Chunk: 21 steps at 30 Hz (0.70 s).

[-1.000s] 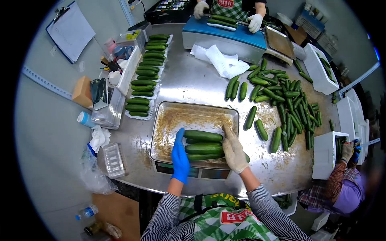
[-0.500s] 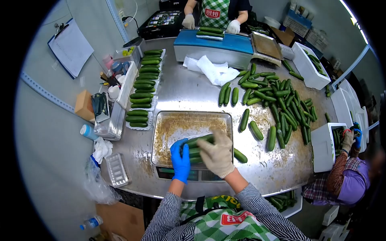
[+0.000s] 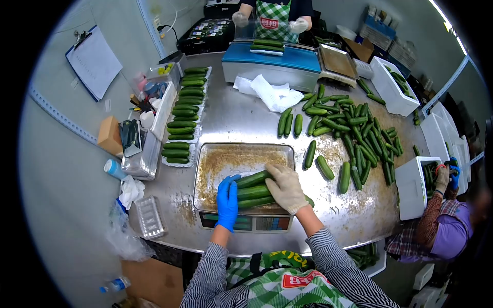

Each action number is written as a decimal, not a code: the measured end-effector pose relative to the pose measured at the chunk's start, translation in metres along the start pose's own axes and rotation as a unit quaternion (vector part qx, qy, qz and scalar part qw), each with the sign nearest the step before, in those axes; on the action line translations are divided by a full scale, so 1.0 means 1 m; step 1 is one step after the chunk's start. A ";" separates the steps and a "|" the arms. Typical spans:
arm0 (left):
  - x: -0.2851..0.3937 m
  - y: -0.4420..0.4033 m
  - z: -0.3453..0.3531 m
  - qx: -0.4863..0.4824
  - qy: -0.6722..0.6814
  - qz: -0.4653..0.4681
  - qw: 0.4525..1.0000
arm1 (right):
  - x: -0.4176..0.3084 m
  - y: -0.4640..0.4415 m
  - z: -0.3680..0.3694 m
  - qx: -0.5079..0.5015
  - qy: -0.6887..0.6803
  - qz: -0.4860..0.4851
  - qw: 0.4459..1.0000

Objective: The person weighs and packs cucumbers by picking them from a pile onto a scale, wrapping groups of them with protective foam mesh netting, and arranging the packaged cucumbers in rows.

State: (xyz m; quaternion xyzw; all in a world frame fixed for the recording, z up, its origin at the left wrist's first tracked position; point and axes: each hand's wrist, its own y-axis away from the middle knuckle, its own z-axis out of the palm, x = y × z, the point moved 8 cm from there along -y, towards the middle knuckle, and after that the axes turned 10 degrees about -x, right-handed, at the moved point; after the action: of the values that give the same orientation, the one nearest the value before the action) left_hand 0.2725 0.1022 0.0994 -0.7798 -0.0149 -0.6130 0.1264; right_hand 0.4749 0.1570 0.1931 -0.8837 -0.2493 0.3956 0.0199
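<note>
Three cucumbers (image 3: 253, 193) lie side by side over the front part of a stained metal scale tray (image 3: 246, 145). My left hand (image 3: 227, 204), in a blue glove, grips their left ends. Around their right ends closes my right hand (image 3: 285, 189), in a beige fabric glove, hiding those tips. Another cucumber (image 3: 309, 200) shows only partly, just right of my right hand. Below the tray, the front panel of the scale (image 3: 272, 224) with its display and keys is visible.
A big cucumber pile (image 3: 359, 133) spreads at right. Packed trays of cucumbers (image 3: 181, 123) line the left. Across the table, a co-worker (image 3: 277, 20) stands behind a blue-topped wrapping machine (image 3: 287, 64). Another person (image 3: 447, 226) handles a white foam box (image 3: 411, 190) at right.
My right hand was blurred above the cucumbers and is now down on their right ends. The co-worker's hands opposite have lifted, with clear film between them.
</note>
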 end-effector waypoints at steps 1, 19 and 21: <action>0.000 0.000 0.000 -0.006 -0.018 0.001 1.000 | -0.003 -0.003 0.005 -0.032 0.009 0.030 0.999; 0.022 0.017 -0.008 -0.177 -0.229 -0.079 0.954 | 0.010 0.015 0.015 -0.109 0.104 0.168 0.974; 0.014 0.011 -0.006 -0.206 -0.203 -0.111 0.951 | 0.011 0.011 0.018 -0.127 0.107 0.192 0.967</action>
State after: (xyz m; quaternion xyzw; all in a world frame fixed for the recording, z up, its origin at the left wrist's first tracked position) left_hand 0.2721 0.0881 0.1124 -0.8904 0.0000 -0.4413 -0.1110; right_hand 0.4725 0.1496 0.1705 -0.9474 -0.1197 0.2604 -0.1426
